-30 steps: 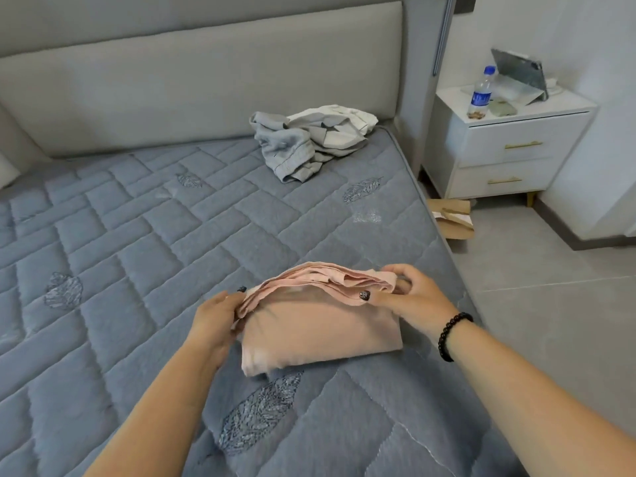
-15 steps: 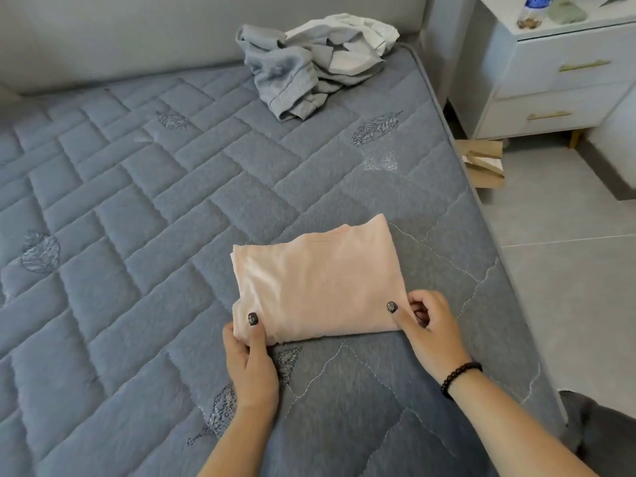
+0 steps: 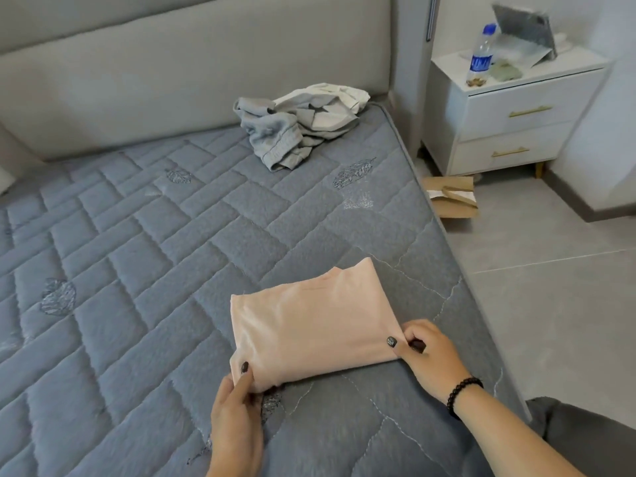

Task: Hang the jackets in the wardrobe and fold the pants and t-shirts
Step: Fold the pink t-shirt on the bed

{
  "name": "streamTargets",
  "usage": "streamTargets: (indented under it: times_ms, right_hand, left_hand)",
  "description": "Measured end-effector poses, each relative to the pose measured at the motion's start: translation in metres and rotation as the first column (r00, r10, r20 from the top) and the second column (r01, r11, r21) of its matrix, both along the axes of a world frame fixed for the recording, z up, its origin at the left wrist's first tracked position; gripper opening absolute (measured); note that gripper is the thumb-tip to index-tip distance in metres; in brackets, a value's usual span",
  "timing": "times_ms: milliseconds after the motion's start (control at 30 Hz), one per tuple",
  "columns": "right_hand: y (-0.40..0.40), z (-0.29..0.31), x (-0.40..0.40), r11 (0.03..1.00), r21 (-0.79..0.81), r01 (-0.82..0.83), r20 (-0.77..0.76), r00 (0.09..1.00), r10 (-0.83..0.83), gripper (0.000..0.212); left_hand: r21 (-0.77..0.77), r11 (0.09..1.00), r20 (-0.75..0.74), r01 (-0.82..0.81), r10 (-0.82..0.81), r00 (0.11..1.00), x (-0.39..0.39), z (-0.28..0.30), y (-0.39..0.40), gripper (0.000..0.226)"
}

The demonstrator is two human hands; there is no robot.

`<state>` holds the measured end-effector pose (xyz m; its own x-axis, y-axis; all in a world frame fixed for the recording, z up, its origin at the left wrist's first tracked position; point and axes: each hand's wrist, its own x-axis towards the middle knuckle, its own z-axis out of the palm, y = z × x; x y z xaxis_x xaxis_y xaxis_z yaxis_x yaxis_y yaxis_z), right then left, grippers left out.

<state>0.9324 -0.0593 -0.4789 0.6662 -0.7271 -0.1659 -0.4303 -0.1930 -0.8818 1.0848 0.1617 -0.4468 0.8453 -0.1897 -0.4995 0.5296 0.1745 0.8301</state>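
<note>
A folded pink t-shirt point(image 3: 309, 321) lies flat on the grey quilted mattress point(image 3: 137, 253), near its right edge. My left hand point(image 3: 237, 418) pinches the shirt's near left corner, thumb on top. My right hand point(image 3: 426, 356), with a black bead bracelet on the wrist, pinches the near right corner. A crumpled heap of grey and white clothes point(image 3: 296, 125) sits at the far side of the mattress against the headboard.
A padded grey headboard point(image 3: 172, 74) runs along the back. To the right stands a white nightstand point(image 3: 509, 108) with a water bottle point(image 3: 480, 56) and a tablet point(image 3: 523, 29). A brown paper bag point(image 3: 451, 201) lies on the tiled floor beside the bed.
The pink shirt went from a raised, half-folded bundle to lying flat and folded on the mattress. Both hands moved from its sides to its near corners and hold there.
</note>
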Motion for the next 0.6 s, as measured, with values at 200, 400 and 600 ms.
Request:
streamTargets:
  times_ms: [200, 400, 600]
  right_hand:
    - [0.001, 0.013, -0.046, 1.000, 0.000, -0.020, -0.089, 0.996, 0.020, 0.032]
    - [0.018, 0.012, -0.045, 0.989, -0.128, -0.080, -0.285, 0.958, 0.041, 0.021]
    - [0.044, 0.016, -0.002, 0.614, -0.760, -0.215, -0.089, 0.969, 0.230, 0.052]
  left_hand:
    - [0.116, 0.993, -0.019, -0.030, 0.032, 0.999, -0.048, 0.000, 0.020, 0.016]
    - [0.578, 0.805, 0.049, 0.134, -0.198, 0.979, -0.037, 0.009, 0.028, 0.018]
    - [0.909, 0.411, 0.409, -0.072, -0.840, 0.356, -0.036, 0.019, -0.013, 0.068]
